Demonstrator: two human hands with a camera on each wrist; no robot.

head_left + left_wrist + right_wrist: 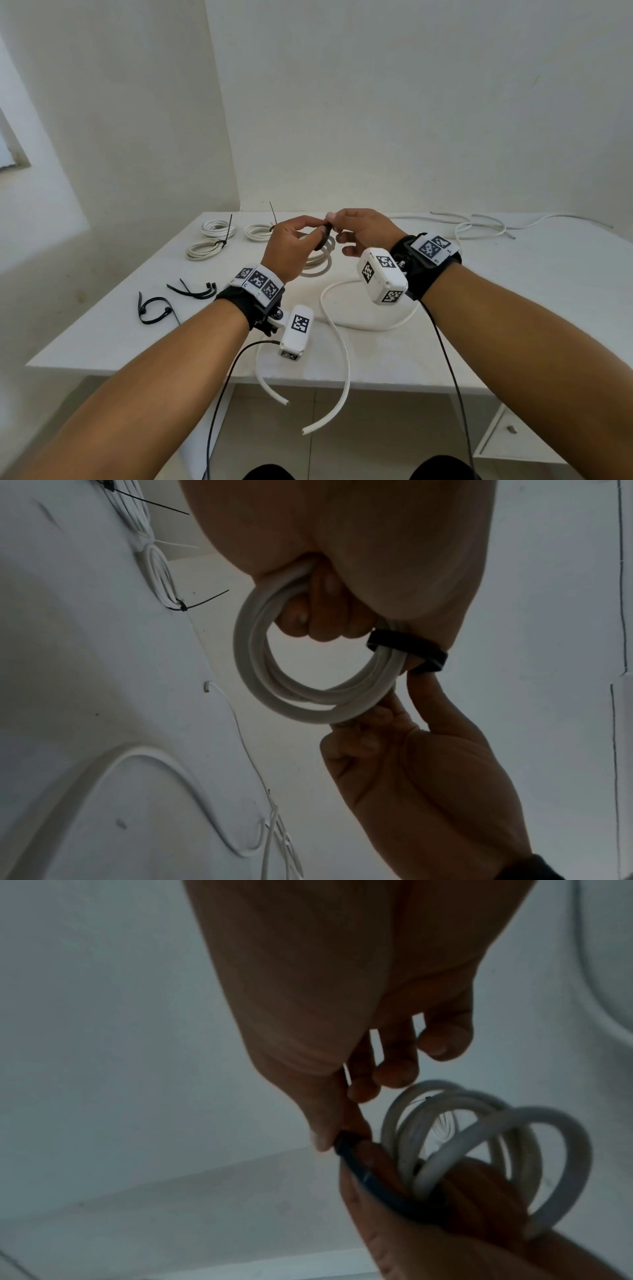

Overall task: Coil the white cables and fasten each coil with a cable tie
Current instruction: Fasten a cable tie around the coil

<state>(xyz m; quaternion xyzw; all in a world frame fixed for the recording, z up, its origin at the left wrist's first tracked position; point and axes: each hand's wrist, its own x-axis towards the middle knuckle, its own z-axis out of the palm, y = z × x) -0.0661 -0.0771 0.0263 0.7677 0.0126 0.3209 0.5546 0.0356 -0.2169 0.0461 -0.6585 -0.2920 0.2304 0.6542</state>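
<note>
My left hand [301, 236] holds a coil of white cable [267, 680] above the table, fingers curled through its loops. A black cable tie [407, 647] is wrapped across the coil's strands. My right hand [346, 226] pinches the black cable tie [346, 1144] between thumb and forefinger, right beside the coil [479, 1139]. In the head view the tie [324, 236] shows as a dark band between both hands, and the coil [318, 263] hangs under the left palm.
Three tied coils [219, 236] lie at the back left of the white table [513, 308]. Spare black ties [171, 301] lie at the left. A loose white cable [337, 359] droops over the front edge; more loose cables [479, 222] lie at the back right.
</note>
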